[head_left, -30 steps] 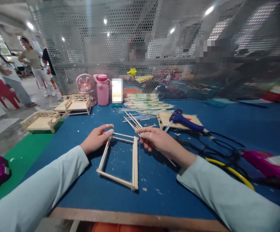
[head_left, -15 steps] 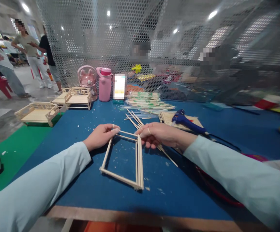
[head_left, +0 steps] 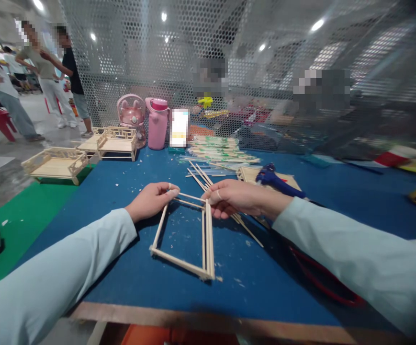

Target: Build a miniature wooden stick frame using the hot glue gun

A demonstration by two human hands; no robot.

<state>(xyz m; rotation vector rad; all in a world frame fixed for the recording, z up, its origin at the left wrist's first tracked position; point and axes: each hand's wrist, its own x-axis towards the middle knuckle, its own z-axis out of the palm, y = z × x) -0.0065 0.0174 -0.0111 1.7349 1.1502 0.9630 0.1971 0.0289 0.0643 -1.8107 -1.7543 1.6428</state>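
A rectangular frame of thin wooden sticks (head_left: 181, 262) stands on the blue tabletop between my hands. My left hand (head_left: 152, 201) pinches its far left corner between thumb and fingers. At the far right corner, my right hand (head_left: 231, 197) grips the frame with thumb and forefinger, the other fingers curled below. Several sticks run side by side along the frame's right side. Loose wooden sticks (head_left: 248, 230) lie under and beyond my right hand. A blue glue gun (head_left: 277, 182) rests just past my right wrist, on a flat stick panel (head_left: 245, 175).
Packed bundles of sticks (head_left: 215, 147) lie at the back, near a phone (head_left: 179, 128), a pink bottle (head_left: 157, 124) and a perforated metal screen (head_left: 121, 52). Small stick-built furniture models (head_left: 55, 164) stand at the left. Red-handled scissors (head_left: 322, 278) lie partly under my right forearm. People stand at far left.
Both hands keep their hold on the stick frame, which has barely moved. The whole view has shifted slightly.
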